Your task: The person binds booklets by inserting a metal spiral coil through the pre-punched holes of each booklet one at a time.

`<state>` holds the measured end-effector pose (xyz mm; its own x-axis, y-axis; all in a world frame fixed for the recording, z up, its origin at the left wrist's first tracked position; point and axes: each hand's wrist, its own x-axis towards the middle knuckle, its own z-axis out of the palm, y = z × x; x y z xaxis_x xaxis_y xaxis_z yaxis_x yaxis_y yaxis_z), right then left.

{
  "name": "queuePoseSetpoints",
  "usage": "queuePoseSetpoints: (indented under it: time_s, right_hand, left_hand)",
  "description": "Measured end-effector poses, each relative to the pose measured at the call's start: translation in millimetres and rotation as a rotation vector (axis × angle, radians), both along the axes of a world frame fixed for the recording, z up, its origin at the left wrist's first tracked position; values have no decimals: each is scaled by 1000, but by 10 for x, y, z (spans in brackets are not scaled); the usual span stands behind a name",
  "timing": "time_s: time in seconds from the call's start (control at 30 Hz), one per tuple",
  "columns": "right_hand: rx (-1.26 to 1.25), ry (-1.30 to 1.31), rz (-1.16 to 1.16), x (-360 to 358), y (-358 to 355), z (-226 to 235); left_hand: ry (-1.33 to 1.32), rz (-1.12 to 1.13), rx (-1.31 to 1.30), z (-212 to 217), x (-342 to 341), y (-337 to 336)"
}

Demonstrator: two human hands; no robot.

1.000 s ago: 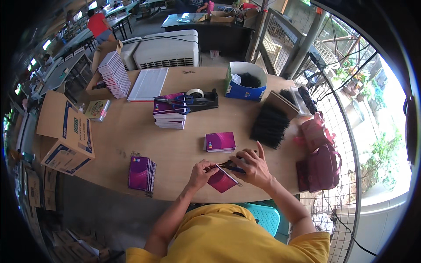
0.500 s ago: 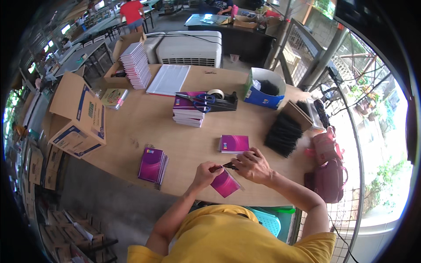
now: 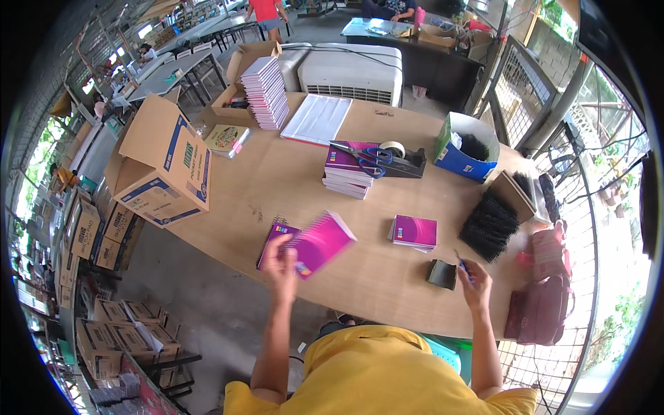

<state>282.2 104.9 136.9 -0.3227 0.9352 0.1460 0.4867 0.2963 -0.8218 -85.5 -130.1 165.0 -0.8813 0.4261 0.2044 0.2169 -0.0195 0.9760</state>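
Purple notebook (image 3: 325, 245) looks coil-bound, gripped by left hand (image 3: 280, 268); right hand (image 3: 477, 283) well apart, pinching a tool (image 3: 465, 271); small purple stack (image 3: 415, 231) seemingly uncoiled

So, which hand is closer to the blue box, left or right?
The right hand. It is directly across the table from the blue box, on the near side; the left hand is farther off, well to the box's left, holding a purple notebook.
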Motion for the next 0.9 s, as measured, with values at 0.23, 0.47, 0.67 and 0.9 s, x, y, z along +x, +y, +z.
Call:
queuePoseSetpoints:
  time_s: [0.23, 0.47, 0.67, 0.9]
  right_hand:
    - [69, -241, -194, 552, -65, -469]
    - [184, -385, -270, 679, -236, -879]
    - [357, -491, -280, 714, -183, -855]
    - [369, -379, -155, 669, -465, -593]
  left_hand:
    - [90, 423, -258, -616, -602, -557]
    - [370, 392, -775, -790, -641, -655]
    - [608, 271, -410, -343, -219, -187]
    - [503, -824, -312, -237, 1119, 1036]
